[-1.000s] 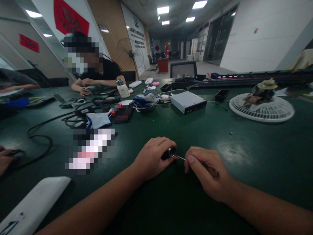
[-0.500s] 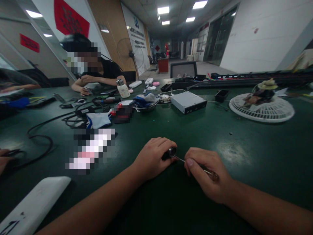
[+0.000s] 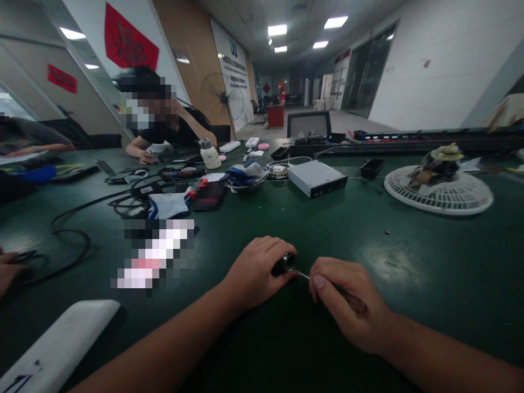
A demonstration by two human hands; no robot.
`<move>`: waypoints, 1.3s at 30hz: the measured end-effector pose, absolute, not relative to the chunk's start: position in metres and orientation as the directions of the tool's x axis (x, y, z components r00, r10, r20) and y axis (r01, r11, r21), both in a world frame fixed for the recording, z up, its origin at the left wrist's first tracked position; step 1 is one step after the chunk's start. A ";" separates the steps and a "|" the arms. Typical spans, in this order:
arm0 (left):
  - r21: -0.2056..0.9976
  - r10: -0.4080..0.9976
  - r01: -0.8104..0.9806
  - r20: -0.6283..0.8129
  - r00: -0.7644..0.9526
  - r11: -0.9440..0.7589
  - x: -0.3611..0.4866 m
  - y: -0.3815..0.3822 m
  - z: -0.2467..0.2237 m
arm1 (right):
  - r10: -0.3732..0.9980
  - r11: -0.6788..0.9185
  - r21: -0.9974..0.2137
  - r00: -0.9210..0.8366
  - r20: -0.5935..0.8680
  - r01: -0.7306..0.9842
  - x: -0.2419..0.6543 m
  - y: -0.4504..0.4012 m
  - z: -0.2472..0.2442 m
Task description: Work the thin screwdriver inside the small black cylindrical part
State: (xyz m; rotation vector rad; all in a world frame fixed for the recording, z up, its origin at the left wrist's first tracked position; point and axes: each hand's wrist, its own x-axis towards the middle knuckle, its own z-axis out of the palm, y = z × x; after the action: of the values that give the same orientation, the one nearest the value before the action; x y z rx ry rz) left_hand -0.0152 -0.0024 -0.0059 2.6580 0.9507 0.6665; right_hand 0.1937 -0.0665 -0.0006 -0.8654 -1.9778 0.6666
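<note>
My left hand is closed around a small dark cylindrical part, whose round open end faces to the right. Fingers cover most of that part. In my right hand is a thin metal-shafted screwdriver with a brownish handle, mostly hidden by the palm. Its shaft points left, and the tip meets the rim of the cylindrical part; whether it goes inside I cannot tell. Both hands are low over the dark green table.
A grey disc drive lies beyond my hands. At right sits a white fan grille with parts on it. Cables, a bowl with cloth and a white panel are on the left. A person sits across.
The view has tilted up slightly, so everything sits a little lower. The person across has raised one arm towards the head. My hands keep the same holds.
</note>
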 end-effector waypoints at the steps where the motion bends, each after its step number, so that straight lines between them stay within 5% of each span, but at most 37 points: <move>1: 0.363 0.644 0.537 0.334 0.688 -0.762 -0.015 -0.003 -0.006 | 0.777 0.619 -0.714 -0.389 0.495 0.327 0.194 -0.067 -0.002; 7: 0.354 0.640 0.537 0.335 0.691 -0.765 -0.015 -0.002 -0.007 | 0.825 0.565 -0.712 -0.265 0.500 0.416 0.193 -0.066 -0.004; 14: 0.368 0.645 0.533 0.352 0.678 -0.762 -0.015 -0.002 -0.008 | 0.763 0.634 -0.712 -0.393 0.513 0.302 0.193 -0.066 -0.003; 19: 0.381 0.640 0.520 0.352 0.682 -0.764 -0.015 -0.003 -0.007 | 0.821 0.570 -0.719 -0.266 0.505 0.398 0.193 -0.065 -0.005; 26: 0.368 0.632 0.518 0.356 0.689 -0.772 -0.016 -0.003 -0.008 | 0.769 0.628 -0.708 -0.393 0.504 0.322 0.192 -0.065 -0.002; 39: 0.357 0.641 0.536 0.352 0.682 -0.765 -0.015 -0.003 -0.007 | 0.846 0.530 -0.726 -0.212 0.490 0.438 0.194 -0.066 -0.002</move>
State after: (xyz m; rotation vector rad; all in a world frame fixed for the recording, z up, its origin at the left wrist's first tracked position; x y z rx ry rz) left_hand -0.0154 -0.0032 -0.0069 2.6696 0.9489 0.6857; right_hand 0.1942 -0.0663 -0.0021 -1.0607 -1.8385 0.5493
